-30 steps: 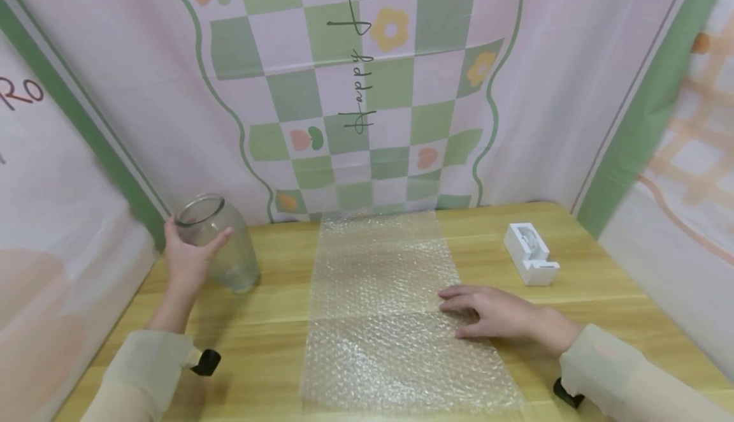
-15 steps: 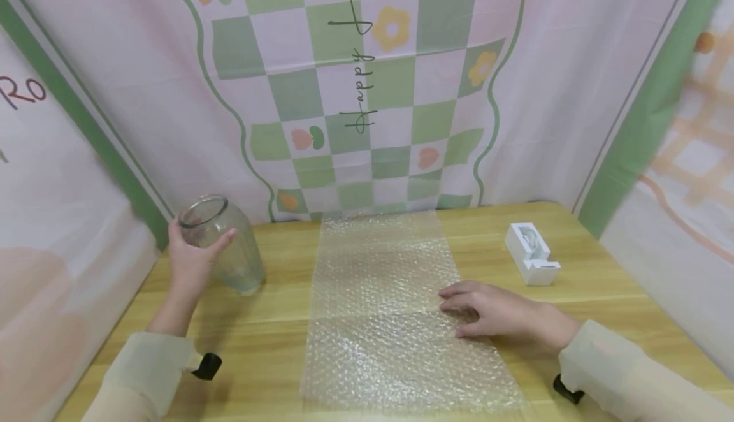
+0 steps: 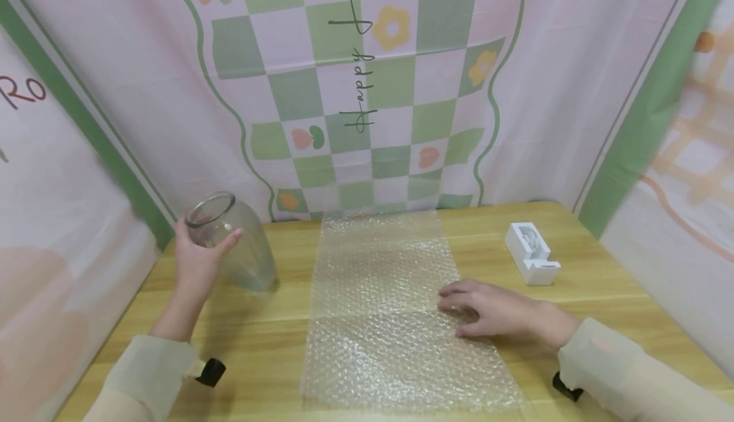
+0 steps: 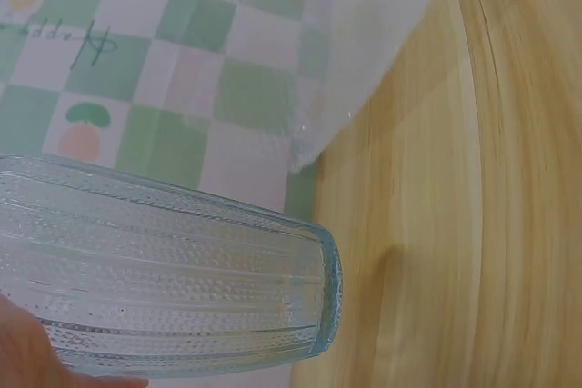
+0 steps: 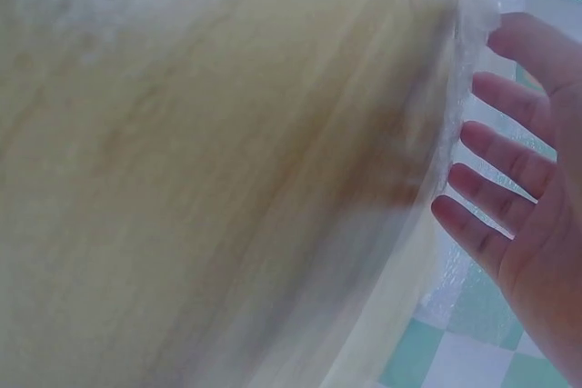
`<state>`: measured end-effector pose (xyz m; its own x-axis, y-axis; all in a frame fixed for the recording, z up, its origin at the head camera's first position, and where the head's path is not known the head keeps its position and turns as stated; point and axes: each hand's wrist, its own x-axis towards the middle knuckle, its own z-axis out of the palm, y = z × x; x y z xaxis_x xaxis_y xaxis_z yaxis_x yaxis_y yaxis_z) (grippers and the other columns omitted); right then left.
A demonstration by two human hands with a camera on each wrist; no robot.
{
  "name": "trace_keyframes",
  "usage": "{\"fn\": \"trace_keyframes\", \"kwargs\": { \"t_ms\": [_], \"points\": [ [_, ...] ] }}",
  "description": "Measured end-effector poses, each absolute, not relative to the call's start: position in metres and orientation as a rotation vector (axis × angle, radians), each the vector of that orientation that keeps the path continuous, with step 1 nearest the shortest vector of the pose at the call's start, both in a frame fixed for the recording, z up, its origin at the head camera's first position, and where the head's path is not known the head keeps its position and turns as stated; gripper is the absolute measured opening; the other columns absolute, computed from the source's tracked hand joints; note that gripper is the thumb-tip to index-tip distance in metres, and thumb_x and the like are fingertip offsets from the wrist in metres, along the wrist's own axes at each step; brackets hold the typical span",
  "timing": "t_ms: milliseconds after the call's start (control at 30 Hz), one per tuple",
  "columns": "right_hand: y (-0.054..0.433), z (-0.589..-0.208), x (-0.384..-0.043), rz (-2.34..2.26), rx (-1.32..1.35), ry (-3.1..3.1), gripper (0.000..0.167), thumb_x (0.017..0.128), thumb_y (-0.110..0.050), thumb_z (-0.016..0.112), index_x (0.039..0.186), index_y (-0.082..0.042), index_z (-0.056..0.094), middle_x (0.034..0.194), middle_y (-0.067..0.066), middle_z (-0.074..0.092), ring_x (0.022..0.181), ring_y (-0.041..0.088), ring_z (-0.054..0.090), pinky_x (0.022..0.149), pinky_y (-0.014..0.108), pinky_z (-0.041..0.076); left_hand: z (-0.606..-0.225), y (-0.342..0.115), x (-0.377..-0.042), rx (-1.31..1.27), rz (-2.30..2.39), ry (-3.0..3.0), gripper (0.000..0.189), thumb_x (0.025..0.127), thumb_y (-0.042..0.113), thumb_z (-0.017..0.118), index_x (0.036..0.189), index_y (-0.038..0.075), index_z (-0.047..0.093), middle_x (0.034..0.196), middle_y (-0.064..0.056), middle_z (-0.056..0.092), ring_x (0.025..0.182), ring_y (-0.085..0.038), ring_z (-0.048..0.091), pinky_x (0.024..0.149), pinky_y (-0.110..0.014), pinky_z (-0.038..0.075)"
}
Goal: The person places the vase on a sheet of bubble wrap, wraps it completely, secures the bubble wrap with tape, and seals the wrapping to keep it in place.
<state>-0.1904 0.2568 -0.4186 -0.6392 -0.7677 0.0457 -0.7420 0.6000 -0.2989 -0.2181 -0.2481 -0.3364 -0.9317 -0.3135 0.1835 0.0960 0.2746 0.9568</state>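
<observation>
My left hand grips a clear ribbed glass vase near its neck, the thumb on the near side and the other fingers partly hidden behind the glass. The vase leans, its mouth towards the upper left. In the left wrist view, the vase's base looks slightly off the wooden table, with a shadow beside it. A sheet of bubble wrap lies flat across the middle of the table. My right hand rests at its right edge; in the right wrist view the spread fingers touch that edge with their tips.
A white tape dispenser with a roll in it stands on the right of the wooden table. Behind the table hangs a checked cloth. More printed cloth closes off both sides.
My left hand has carried the vase a little to the right, towards the bubble wrap. The right hand and the bubble wrap have stayed in place.
</observation>
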Motion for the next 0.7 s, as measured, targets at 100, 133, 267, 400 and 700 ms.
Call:
{"fn": "trace_keyframes", "kwargs": {
  "t_ms": [100,133,267,400,700],
  "points": [
    [0.256,-0.418,-0.191,-0.438,-1.289,2.735,0.049,0.095,-0.042,0.071,0.133,-0.012,0.068,0.142,0.016,0.056,0.127,0.039,0.054,0.104,0.058,0.047,-0.334,-0.244,-0.216,0.199,-1.711,-2.206,0.100,0.088,0.020,0.083,0.161,0.011,0.015,0.160,-0.013,0.032,0.146,-0.032,0.033,0.121,-0.041,0.030],
    [0.256,-0.418,-0.191,-0.434,-1.291,2.738,0.048,0.095,-0.041,0.071,0.133,-0.011,0.068,0.141,0.016,0.056,0.127,0.039,0.055,0.104,0.058,0.048,-0.333,-0.242,-0.215,0.196,-1.719,-2.202,0.099,0.088,0.019,0.083,0.161,0.011,0.016,0.159,-0.013,0.033,0.146,-0.032,0.034,0.121,-0.041,0.031],
    [0.255,-0.420,-0.191,-0.414,-1.287,2.756,0.046,0.094,-0.038,0.073,0.131,-0.010,0.069,0.137,0.015,0.057,0.125,0.036,0.055,0.104,0.056,0.049,-0.332,-0.234,-0.212,0.168,-1.741,-2.198,0.095,0.088,0.015,0.083,0.159,0.008,0.021,0.157,-0.014,0.037,0.145,-0.032,0.036,0.119,-0.042,0.034],
    [0.255,-0.421,-0.192,-0.400,-1.289,2.767,0.045,0.093,-0.037,0.073,0.130,-0.011,0.070,0.137,0.016,0.058,0.125,0.037,0.055,0.104,0.056,0.048,-0.330,-0.228,-0.207,0.126,-1.758,-2.192,0.092,0.088,0.008,0.081,0.159,0.006,0.022,0.156,-0.014,0.039,0.143,-0.031,0.039,0.118,-0.043,0.036],
    [0.255,-0.419,-0.192,-0.403,-1.316,2.761,0.045,0.095,-0.040,0.070,0.130,-0.012,0.069,0.136,0.016,0.059,0.125,0.038,0.055,0.104,0.059,0.047,-0.326,-0.217,-0.202,0.117,-1.827,-2.142,0.084,0.090,0.010,0.079,0.157,0.009,0.028,0.151,-0.012,0.044,0.137,-0.028,0.043,0.115,-0.043,0.040]
  ]
}}
